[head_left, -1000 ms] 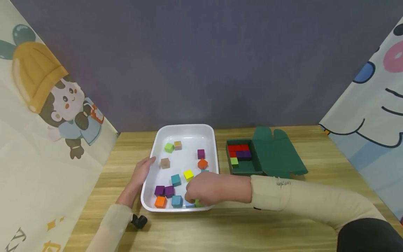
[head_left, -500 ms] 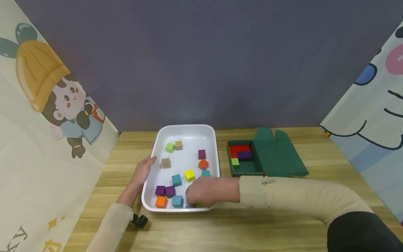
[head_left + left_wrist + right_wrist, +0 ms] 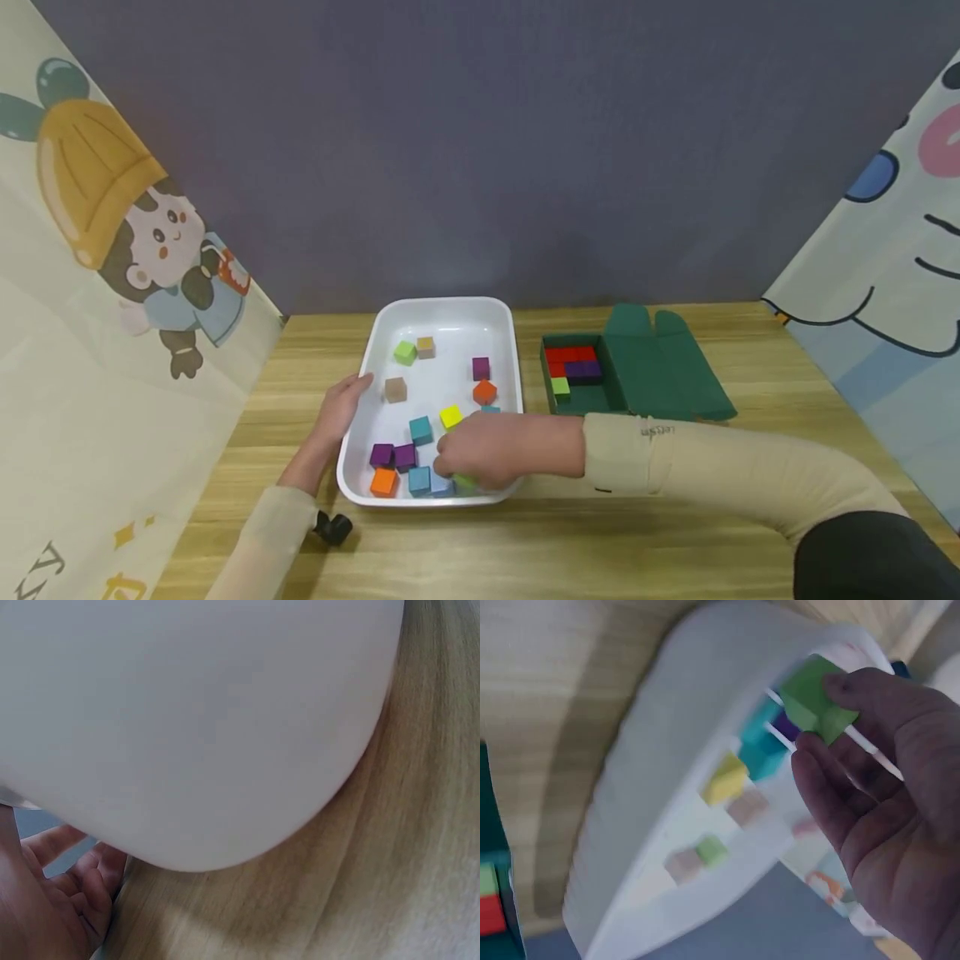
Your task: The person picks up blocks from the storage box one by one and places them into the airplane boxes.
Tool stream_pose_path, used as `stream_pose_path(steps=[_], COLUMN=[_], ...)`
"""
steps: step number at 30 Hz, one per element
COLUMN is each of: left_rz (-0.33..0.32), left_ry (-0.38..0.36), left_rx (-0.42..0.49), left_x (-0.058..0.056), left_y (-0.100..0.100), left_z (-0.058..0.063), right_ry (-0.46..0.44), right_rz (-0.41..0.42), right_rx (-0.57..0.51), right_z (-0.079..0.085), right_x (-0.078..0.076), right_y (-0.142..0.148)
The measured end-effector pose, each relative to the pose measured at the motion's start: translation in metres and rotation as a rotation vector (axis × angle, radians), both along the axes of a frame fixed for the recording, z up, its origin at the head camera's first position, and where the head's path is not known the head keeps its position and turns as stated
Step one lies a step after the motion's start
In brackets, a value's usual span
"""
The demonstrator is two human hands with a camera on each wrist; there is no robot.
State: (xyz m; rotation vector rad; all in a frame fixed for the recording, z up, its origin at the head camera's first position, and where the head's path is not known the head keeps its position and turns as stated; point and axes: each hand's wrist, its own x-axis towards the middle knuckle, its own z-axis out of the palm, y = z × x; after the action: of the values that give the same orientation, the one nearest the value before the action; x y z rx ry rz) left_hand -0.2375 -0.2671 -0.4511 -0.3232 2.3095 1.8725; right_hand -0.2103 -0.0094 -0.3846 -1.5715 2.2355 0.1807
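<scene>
My right hand (image 3: 483, 448) is low over the near right part of a white tray (image 3: 437, 310). Thumb and fingers pinch a green cube (image 3: 802, 694), plain in the right wrist view. Close to these fingertips lie a light blue cube (image 3: 441, 484) and a teal-blue cube (image 3: 419, 481). Around them in the tray are a yellow cube (image 3: 450, 417), an orange cube (image 3: 383, 482), two purple cubes (image 3: 405, 457) side by side and several more. At the tray's left rim, my left hand (image 3: 341, 410) holds its edge, thumb on the rim and other fingers outside the wall.
Right of the tray stands a green box (image 3: 547, 392), its lid (image 3: 660, 371) folded out to the right. Inside are red blocks (image 3: 570, 355), purple blocks (image 3: 582, 372) and a light green cube (image 3: 560, 388). A grey wall (image 3: 480, 167) rises behind the wooden table (image 3: 420, 550).
My right hand has shifted slightly left and the green cube shows more under its fingers. The light blue cube has come into fuller view against the teal-blue one. The left hand stays put.
</scene>
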Motion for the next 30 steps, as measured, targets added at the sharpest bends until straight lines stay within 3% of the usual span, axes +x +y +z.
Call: stream_pose_path(steps=[6, 13, 18, 22, 25, 30], left_rz=[-0.007, -0.014, -0.014, -0.008, -0.008, -0.003], left_ry=[0.006, 0.008, -0.003, -0.015, -0.008, 0.009], left_rx=[-0.001, 0.008, 0.027, 0.032, 0.022, -0.003], left_x=[-0.001, -0.002, -0.001, -0.008, -0.014, -0.015], left_y=[-0.001, 0.001, -0.002, -0.008, -0.012, -0.013], left_z=[-0.001, -0.002, -0.004, -0.019, -0.032, -0.038], right_ry=[0.012, 0.029, 0.019, -0.014, -0.036, -0.047], right_rz=[-0.130, -0.266, -0.354, -0.430, -0.497, -0.527], right_rx=[-0.058, -0.201, -0.259, -0.257, -0.233, -0.220], right_z=[0.030, 0.046, 0.042, 0.036, 0.033, 0.024], right_x=[-0.009, -0.028, -0.045, -0.060, -0.069, -0.082], right_y=[0.027, 0.090, 0.129, 0.154, 0.167, 0.175])
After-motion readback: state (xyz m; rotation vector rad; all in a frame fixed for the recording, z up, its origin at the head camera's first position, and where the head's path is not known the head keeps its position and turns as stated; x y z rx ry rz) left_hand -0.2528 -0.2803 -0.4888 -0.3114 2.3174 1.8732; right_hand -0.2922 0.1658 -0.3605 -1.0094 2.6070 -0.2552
